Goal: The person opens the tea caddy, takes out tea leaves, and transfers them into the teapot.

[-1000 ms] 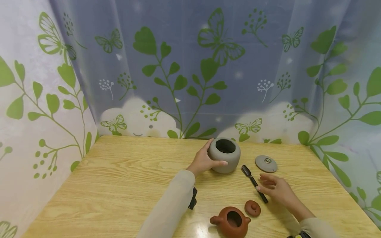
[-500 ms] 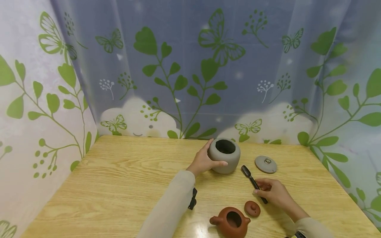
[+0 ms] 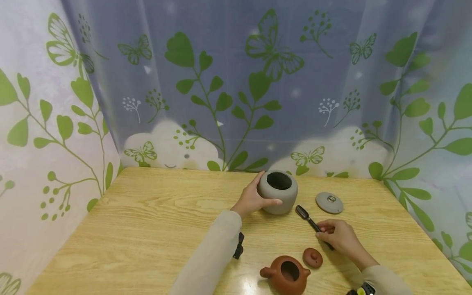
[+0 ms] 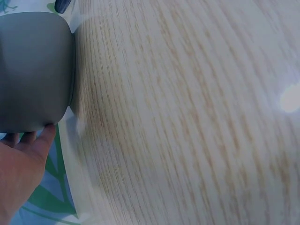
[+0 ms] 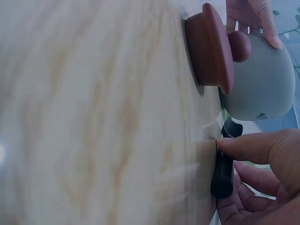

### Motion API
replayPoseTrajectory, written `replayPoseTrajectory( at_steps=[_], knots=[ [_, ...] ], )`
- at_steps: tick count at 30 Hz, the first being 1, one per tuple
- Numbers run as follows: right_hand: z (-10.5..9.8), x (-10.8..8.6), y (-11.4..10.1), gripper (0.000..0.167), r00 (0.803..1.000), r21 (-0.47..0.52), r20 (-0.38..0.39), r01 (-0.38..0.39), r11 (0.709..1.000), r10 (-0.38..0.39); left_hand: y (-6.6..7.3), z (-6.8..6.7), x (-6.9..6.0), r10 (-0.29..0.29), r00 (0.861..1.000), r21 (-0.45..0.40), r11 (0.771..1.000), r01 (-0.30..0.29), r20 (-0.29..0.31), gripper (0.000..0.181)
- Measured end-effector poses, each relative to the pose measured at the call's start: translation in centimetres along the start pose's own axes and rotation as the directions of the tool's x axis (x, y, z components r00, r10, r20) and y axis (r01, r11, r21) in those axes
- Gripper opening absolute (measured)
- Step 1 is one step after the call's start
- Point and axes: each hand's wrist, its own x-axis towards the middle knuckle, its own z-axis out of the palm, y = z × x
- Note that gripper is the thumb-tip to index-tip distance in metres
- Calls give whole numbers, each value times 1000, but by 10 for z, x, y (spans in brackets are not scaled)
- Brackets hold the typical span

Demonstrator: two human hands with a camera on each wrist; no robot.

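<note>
A round grey jar (image 3: 279, 196) stands at the back of the table with its dark mouth uncovered. My left hand (image 3: 253, 200) grips its left side, thumb across the front and fingers behind; in the left wrist view the fingertips (image 4: 46, 136) touch the jar's wall. To the right, my right hand (image 3: 341, 239) pinches the handle of a dark tea scoop (image 3: 309, 218), its bowl end pointing at the jar. In the right wrist view, thumb and fingers lie on either side of the black handle (image 5: 223, 176), which lies at the tabletop.
The grey jar lid (image 3: 330, 203) with a ring knob lies right of the jar. Nearer me stand a reddish-brown teapot (image 3: 282, 282), uncovered, and its small lid (image 3: 312, 258). A patterned curtain (image 3: 236, 102) borders the wooden table (image 3: 155, 229) at the back.
My right hand has moved slightly left onto the scoop's handle and taken hold of it. The scoop has shifted a little, its bowl end nearer the jar. The left hand and jar stayed put.
</note>
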Motion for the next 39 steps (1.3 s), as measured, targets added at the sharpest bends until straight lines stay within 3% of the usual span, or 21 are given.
replayPoseTrajectory(
  at_steps=[17,25,32,39],
  knots=[
    [-3,-4,-3,19,999,-2,-37,5,1000,-5,-2,1,2,-4,1000,4,1000,4,0,108],
    [-13,-7,-2,29,999,54,-46,-23,998,26,-3,1,3,11,1000,-6,1000,-11,1,109],
    [-23,-6,0,49,998,72,-48,-38,997,42,-5,2,4,24,1000,-14,1000,-24,4,109],
    [-28,-7,0,46,998,123,-44,-35,992,40,-5,1,3,21,1000,-5,1000,-21,7,109]
  ],
)
